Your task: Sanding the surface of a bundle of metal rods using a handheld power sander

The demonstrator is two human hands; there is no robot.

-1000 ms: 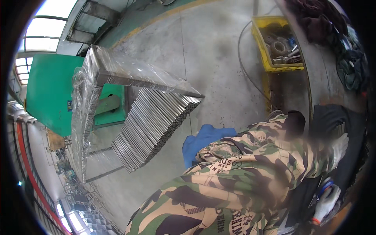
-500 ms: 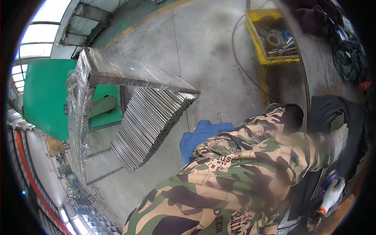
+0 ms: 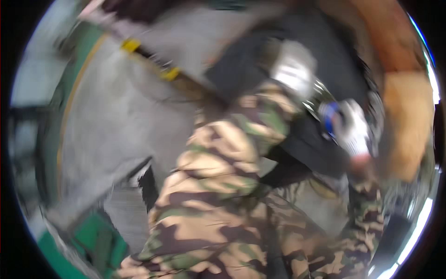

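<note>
Camouflage-sleeved left hand (image 3: 293, 69) and right hand (image 3: 352, 128), gloved white, reaching over dark machine (image 3: 316, 149); grip unreadable, blurred; next needs steadying.

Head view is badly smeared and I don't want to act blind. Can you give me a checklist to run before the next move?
1. Picture sharp enough to judge: not ok, motion blur all over.
2. Left hand in view: ok, in a white glove, over a dark thing.
3. Right hand in view: ok, also white-gloved, with a blue patch right beside it.
4. Hands apart from each other: ok, there is a clear gap between them.
5. What the fingers hold: cannot tell for either hand.
6. What the dark thing is: cannot tell, too blurred.
</note>
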